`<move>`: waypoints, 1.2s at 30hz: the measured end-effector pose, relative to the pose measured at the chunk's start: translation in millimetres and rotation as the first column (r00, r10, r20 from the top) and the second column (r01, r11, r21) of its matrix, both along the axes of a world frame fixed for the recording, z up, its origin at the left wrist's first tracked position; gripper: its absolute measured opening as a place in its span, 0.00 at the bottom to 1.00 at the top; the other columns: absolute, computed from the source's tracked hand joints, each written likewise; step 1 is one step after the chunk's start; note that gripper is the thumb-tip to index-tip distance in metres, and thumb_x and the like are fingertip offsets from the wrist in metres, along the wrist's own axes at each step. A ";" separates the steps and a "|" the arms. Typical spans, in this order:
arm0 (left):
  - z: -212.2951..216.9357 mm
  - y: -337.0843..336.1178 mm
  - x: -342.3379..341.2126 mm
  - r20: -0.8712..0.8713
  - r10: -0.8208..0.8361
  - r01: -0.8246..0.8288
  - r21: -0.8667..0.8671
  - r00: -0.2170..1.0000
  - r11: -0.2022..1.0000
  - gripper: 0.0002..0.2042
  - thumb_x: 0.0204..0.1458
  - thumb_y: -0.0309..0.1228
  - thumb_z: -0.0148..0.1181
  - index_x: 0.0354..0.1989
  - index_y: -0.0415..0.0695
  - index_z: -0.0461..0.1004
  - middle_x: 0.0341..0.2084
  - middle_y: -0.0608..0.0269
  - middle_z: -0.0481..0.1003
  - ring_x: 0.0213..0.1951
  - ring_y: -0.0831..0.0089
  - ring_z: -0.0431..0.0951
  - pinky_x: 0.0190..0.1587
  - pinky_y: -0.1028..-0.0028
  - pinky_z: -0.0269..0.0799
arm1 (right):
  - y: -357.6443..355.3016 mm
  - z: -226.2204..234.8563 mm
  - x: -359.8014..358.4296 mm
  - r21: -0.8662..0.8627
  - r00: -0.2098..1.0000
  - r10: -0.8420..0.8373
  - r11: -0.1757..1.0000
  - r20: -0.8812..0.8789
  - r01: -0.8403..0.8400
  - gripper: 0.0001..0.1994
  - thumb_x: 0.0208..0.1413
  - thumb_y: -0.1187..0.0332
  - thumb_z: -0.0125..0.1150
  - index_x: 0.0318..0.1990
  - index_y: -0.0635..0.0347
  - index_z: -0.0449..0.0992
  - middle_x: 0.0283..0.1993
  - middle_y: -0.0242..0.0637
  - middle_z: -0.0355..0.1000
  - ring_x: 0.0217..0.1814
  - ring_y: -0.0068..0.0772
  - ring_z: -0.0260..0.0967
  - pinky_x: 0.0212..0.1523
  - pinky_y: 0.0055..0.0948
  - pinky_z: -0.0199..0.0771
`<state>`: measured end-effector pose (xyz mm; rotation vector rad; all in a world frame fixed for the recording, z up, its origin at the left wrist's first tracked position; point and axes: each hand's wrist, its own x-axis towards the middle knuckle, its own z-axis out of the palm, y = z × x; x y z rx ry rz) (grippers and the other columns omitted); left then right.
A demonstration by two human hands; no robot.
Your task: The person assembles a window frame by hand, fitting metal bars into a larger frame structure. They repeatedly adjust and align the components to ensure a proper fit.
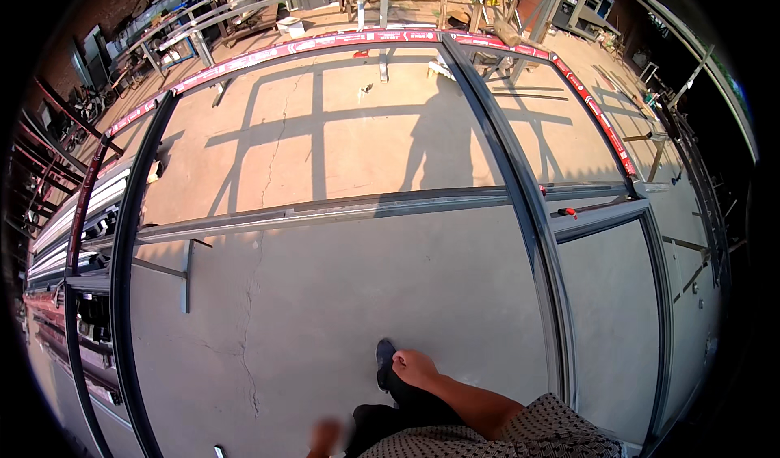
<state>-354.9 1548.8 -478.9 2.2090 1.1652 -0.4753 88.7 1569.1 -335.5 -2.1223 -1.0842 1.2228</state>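
- Here the right hand (414, 367) hangs low in the head view, its fingers curled loosely into a fist and holding nothing, just above a dark shoe (384, 360) on the concrete floor (341, 295).
- The left hand (325, 438) shows at the bottom edge as a blur; whether its fingers are spread or closed cannot be told.
- A patterned short sleeve (520, 434) covers the upper right arm, with the bare forearm running up from it to the fist.
- Nearest the right hand, off to its right, stands the grey upright bar (536, 214) of a large metal frame (325, 210) that lies raised over the floor, well apart from both hands.
- A long grey crossbar (244, 222) runs across the frame from left to right and meets the upright bar.
- The frame's far edge (341, 40) carries red protective film and curves across the top.
- The person's shadow (443, 133) falls on the sunlit concrete beyond the crossbar.
- Stacked metal profiles (73, 222) lie along the left side.
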 end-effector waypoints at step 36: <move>84.7 396.6 208.4 0.041 -0.999 0.856 0.517 -0.018 0.006 0.10 0.59 0.38 0.65 0.44 0.48 0.83 0.39 0.57 0.82 0.44 0.60 0.84 0.47 0.53 0.80 | -271.5 216.2 -212.0 0.097 -0.339 -0.904 -0.325 0.262 0.941 0.18 0.64 0.59 0.55 0.51 0.58 0.84 0.50 0.48 0.84 0.54 0.53 0.82 0.57 0.46 0.81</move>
